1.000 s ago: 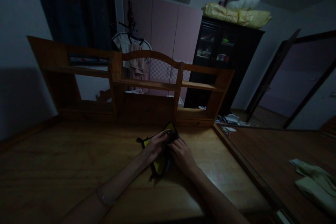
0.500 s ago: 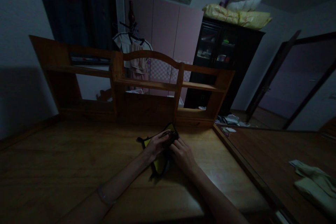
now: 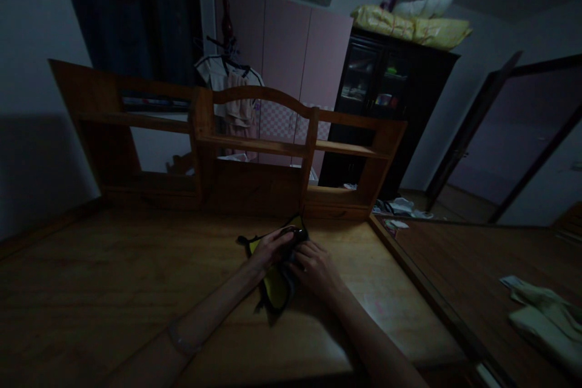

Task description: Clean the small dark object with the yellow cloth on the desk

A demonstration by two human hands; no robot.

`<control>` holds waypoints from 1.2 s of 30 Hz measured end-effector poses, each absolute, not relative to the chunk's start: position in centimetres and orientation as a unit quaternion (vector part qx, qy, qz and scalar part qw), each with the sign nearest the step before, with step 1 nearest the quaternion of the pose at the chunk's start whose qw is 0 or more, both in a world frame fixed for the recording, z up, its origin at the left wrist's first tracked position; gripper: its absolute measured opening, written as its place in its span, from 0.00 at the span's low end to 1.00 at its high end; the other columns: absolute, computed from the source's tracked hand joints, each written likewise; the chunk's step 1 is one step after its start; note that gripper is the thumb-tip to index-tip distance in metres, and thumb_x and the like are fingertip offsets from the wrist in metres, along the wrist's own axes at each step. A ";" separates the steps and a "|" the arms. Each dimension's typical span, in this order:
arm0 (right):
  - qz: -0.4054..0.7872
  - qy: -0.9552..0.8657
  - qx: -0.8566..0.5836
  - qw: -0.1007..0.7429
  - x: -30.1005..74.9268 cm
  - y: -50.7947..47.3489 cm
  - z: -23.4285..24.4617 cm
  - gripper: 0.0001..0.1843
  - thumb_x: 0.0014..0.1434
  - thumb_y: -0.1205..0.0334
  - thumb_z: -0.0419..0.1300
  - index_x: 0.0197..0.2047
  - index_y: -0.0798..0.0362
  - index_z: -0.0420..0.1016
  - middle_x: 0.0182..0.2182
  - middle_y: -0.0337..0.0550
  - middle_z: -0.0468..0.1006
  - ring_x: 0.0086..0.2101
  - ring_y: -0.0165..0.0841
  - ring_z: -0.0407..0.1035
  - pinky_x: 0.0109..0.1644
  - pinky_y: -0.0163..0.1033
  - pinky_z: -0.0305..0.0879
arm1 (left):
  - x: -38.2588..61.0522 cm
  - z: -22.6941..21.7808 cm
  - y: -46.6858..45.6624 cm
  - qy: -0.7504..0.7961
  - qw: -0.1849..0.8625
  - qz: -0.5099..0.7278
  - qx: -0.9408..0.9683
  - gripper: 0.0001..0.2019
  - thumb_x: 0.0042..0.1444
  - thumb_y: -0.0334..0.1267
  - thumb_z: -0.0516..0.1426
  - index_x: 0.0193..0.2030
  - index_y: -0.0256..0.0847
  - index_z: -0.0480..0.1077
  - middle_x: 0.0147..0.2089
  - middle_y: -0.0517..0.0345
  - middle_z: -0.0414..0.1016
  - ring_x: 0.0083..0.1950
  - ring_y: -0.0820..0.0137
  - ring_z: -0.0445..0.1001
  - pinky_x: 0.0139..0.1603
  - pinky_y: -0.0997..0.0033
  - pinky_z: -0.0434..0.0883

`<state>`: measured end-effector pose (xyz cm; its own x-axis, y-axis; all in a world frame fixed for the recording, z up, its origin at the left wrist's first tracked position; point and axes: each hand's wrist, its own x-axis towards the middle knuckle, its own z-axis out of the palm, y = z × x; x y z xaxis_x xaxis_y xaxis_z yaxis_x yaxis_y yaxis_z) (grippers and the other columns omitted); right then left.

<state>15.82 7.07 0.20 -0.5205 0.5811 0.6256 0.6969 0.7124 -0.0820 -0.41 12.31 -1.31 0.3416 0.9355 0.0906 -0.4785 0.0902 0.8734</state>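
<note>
A dark, glossy item [image 3: 300,234], its exact kind too dim to make out, sits between the two hands over a yellow cloth [image 3: 276,288] with black edging. The left hand [image 3: 269,249] has its grip closed around the item, thumb across its near side. The right hand [image 3: 316,264] has bent fingers against the cloth, just beside the item; whether its grip pinches anything, I cannot tell. The cloth is partly hidden under the hands, its corners sticking out left, toward the person and away, on or just above the wooden tabletop [image 3: 136,273]. A pale bangle [image 3: 180,339] rings the left forearm. Beyond stands a wooden shelf unit [image 3: 313,148] with an arched middle. Behind it are hanging clothes [image 3: 227,82], a pink wardrobe [image 3: 285,54] and a black cabinet [image 3: 422,82] topped with a yellow bundle [image 3: 436,31]. Pale green fabric [image 3: 548,315] lies at far right.
</note>
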 end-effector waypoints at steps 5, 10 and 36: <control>-0.092 -0.868 -0.369 0.318 15.8 7.1 0.2 0.06 0.59 0.62 0.62 0.41 0.52 0.75 0.40 0.47 0.77 0.45 0.39 0.69 0.51 0.46 0.67 | -0.5 -1.1 12.1 0.270 0.667 0.517 0.462 0.23 0.50 0.43 0.65 0.53 0.41 0.72 0.51 0.49 0.76 0.46 0.65 0.75 0.40 0.75 0.68; -0.100 -0.873 -0.369 0.304 15.7 7.5 -0.2 0.07 0.60 0.68 0.60 0.42 0.52 0.74 0.40 0.46 0.77 0.45 0.38 0.69 0.51 0.44 0.68 | -0.5 -1.6 12.5 0.274 0.643 0.537 0.472 0.23 0.50 0.44 0.65 0.52 0.41 0.72 0.51 0.49 0.76 0.45 0.65 0.75 0.38 0.76 0.68; -0.138 -0.872 -0.397 0.251 15.8 7.3 -0.2 0.06 0.61 0.69 0.59 0.43 0.52 0.71 0.39 0.46 0.74 0.43 0.39 0.65 0.48 0.44 0.64 | -0.4 -1.6 12.4 0.286 0.634 0.529 0.486 0.22 0.51 0.44 0.64 0.53 0.43 0.71 0.53 0.49 0.74 0.50 0.64 0.73 0.40 0.75 0.68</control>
<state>15.80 7.29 -0.24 -0.5593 0.6228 0.5470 0.7611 0.6473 0.0412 -0.42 12.42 -1.62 0.2762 0.9490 0.1517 -0.3929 -0.0325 0.9190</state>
